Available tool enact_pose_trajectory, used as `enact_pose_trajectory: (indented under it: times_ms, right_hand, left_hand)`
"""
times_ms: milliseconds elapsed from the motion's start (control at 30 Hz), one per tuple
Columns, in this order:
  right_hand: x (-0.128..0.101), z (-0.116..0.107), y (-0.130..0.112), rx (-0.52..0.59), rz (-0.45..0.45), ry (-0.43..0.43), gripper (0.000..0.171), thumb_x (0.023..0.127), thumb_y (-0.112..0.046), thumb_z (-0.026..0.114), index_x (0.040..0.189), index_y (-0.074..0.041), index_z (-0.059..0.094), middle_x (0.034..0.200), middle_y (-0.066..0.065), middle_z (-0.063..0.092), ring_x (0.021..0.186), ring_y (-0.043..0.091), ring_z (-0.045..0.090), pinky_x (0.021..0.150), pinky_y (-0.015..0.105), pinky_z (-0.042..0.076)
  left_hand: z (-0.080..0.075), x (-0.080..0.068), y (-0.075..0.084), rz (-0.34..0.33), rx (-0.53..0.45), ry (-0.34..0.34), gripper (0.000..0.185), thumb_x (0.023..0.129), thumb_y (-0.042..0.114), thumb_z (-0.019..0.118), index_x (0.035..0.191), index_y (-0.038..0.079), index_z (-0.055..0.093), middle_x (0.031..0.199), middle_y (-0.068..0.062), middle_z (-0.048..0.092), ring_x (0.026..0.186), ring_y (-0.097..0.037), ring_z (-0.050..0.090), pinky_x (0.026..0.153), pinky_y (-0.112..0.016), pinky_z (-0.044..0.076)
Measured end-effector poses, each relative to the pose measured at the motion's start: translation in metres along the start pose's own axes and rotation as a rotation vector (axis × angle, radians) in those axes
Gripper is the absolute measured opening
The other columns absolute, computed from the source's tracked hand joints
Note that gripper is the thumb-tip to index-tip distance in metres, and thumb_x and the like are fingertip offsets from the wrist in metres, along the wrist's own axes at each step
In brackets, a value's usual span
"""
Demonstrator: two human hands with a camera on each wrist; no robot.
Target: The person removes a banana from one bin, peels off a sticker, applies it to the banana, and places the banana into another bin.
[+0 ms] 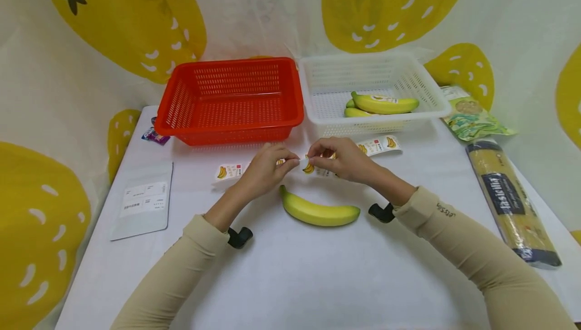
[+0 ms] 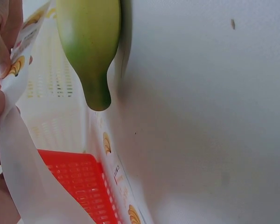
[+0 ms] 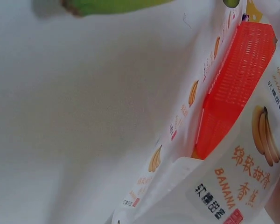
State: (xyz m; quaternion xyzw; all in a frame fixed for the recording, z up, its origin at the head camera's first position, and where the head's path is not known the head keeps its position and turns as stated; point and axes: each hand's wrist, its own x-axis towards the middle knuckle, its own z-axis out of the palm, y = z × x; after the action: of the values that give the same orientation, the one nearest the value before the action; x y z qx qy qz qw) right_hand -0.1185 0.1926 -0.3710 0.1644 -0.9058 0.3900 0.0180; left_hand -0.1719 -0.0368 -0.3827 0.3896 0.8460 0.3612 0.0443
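Both hands meet above the table (image 1: pixel 317 279), just behind the banana (image 1: pixel 320 213) that lies near the wrists. The left hand (image 1: pixel 265 168) and the right hand (image 1: pixel 342 159) each pinch one end of a banana sticker (image 1: pixel 312 167) on its white backing strip (image 2: pixel 23 168); fingers are curled, thumb against forefinger. In the left wrist view the strip bends away from the fingers (image 2: pixel 0 51), so it seems the label is being peeled from the backing.

To do this well, I think the pinch must stay at the very edge of the label, so the glue side is touched as little as possible. The backing should be pulled back flat and slowly, not upward, otherwise the sticker may curl or tear. It is good to keep the label stretched between both hands, so it does not fold on itself.

More stickers (image 1: pixel 379 145) lie just beyond the right hand, another one (image 1: pixel 228 171) beside the left hand. Behind the hands stand a red basket (image 1: pixel 231 100) and a white basket (image 1: pixel 408 80) with labelled bananas (image 1: pixel 383 104).
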Motion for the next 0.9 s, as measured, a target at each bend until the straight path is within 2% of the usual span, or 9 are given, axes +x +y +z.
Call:
enact_pose_trajectory:
  times_ms: [133,333,667,800,900]
  right_hand:
    - [0.0,0.002,0.002,-0.006,-0.005,0.022,0.005,0.093,-0.01,0.072,0.097,-0.012,0.073,0.091,0.001,0.071,0.084,0.017,0.058,0.077,0.025,0.048]
    - [-0.001,0.004,0.002,-0.038,-0.019,0.05,0.007,0.091,-0.012,0.075,0.098,-0.012,0.073,0.097,0.002,0.068,0.09,0.018,0.055,0.082,0.032,0.046]
    - [-0.005,0.005,0.006,0.013,-0.052,0.088,0.006,0.093,-0.01,0.074,0.098,-0.014,0.075,0.093,0.0,0.072,0.092,0.015,0.059,0.086,0.034,0.05]
    - [-0.005,0.005,0.007,0.057,-0.03,0.085,0.006,0.093,-0.01,0.073,0.099,-0.013,0.074,0.094,0.001,0.072,0.092,0.016,0.061,0.087,0.032,0.051]
    - [-0.005,0.005,0.009,0.111,0.033,0.091,0.006,0.095,-0.014,0.072,0.101,-0.011,0.073,0.095,0.004,0.072,0.09,0.017,0.062,0.082,0.028,0.051]
  left_hand:
    - [0.001,0.001,0.0,-0.018,0.003,-0.012,0.019,0.099,0.023,0.068,0.105,0.008,0.078,0.104,-0.006,0.074,0.103,-0.031,0.06,0.088,-0.039,0.047]
    - [0.002,0.001,-0.001,-0.049,-0.006,-0.028,0.019,0.099,0.022,0.068,0.105,0.007,0.078,0.105,-0.007,0.075,0.105,-0.03,0.06,0.091,-0.04,0.048]
    - [0.005,0.004,-0.008,-0.078,-0.066,-0.051,0.024,0.1,0.02,0.065,0.11,0.002,0.077,0.113,-0.012,0.076,0.112,-0.029,0.064,0.102,-0.045,0.049]
    - [0.005,0.003,-0.01,-0.101,-0.072,-0.052,0.023,0.099,0.021,0.066,0.109,0.003,0.077,0.114,-0.011,0.075,0.114,-0.028,0.064,0.103,-0.045,0.049]
    - [0.005,0.002,-0.011,-0.109,-0.051,-0.048,0.021,0.098,0.021,0.068,0.106,0.004,0.078,0.111,-0.009,0.076,0.111,-0.027,0.064,0.102,-0.044,0.048]
